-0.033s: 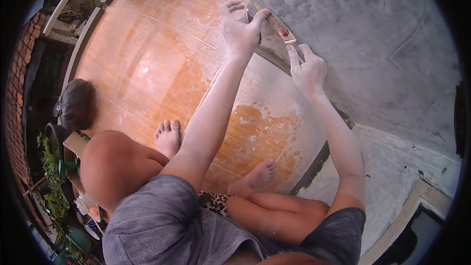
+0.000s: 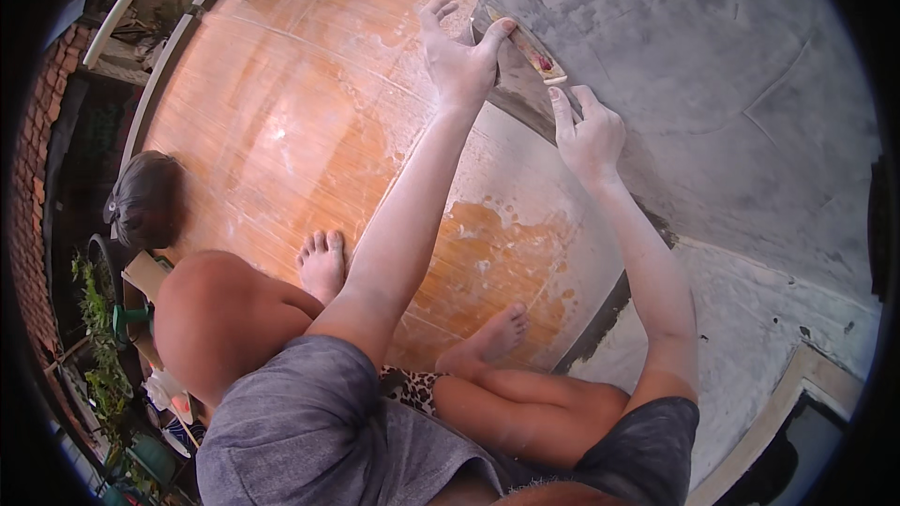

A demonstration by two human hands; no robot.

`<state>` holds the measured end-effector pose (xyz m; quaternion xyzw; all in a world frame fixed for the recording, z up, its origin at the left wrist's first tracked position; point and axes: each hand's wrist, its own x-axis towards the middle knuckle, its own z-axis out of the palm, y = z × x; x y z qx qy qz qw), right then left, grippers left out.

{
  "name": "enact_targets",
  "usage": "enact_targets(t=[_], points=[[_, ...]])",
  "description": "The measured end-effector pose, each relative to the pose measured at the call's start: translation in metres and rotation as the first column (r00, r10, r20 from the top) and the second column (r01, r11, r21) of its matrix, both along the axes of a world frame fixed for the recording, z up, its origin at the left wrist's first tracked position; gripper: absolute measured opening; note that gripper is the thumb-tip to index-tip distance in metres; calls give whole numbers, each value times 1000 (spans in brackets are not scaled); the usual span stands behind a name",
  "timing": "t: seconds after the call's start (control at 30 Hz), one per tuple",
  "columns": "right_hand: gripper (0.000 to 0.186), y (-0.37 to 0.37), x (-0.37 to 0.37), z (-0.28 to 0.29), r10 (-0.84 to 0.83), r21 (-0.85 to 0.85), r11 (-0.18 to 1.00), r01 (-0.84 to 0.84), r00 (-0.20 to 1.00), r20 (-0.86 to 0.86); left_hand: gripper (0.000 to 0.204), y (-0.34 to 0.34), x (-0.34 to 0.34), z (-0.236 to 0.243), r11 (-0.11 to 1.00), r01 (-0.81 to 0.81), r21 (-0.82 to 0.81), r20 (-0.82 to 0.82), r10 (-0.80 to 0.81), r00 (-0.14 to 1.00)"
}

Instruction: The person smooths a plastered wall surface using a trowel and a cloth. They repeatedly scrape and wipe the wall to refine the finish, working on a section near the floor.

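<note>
A narrow decorated strip (image 2: 532,49), pale-edged with a reddish floral mark, lies along the edge of a smooth grey cement surface (image 2: 694,66). My left hand (image 2: 461,61), coated in pale dust, has its thumb against the strip's far end; the other fingers stretch away, apart from it. At the strip's near end is my right hand (image 2: 591,131), also dusty, its thumb and forefinger apart and the thumb tip touching or very close to the end. Its remaining fingers are curled and partly hidden.
Orange glossy tiles (image 2: 281,112) with whitish smears cover the floor beneath my bare feet. A dark rounded thing like a cap (image 2: 145,199) sits at the left. Green plants (image 2: 98,347) and clutter line the left rim. A pale frame (image 2: 769,412) stands at the lower right.
The fingers of my left hand have spread and lifted slightly. My right hand and the strip look unmoved.
</note>
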<state>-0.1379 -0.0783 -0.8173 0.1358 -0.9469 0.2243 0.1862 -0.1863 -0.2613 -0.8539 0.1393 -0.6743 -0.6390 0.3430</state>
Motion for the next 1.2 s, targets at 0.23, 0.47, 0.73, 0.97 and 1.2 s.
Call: enact_targets(t=[0.23,0.47,0.73,0.97,1.2], points=[[34,3,-6,-6,19,-40,999,-21,999,-49,61,-8,-11,1,847,493,198,-287,-431,856],[33,1,-13,-6,13,-84,996,-20,996,-83,58,-13,-19,6,874,470,124,-245,-432,868],[35,1,-13,-4,6,-85,996,-12,997,-72,57,-16,-18,14,877,460,138,-196,-431,881],[36,0,-15,-4,8,-130,991,-14,999,-49,59,-19,-19,10,863,476,170,-178,-448,876],[35,-1,-15,-3,8,-114,993,-10,1000,-14,63,-29,-19,10,840,526,132,-165,-505,847]])
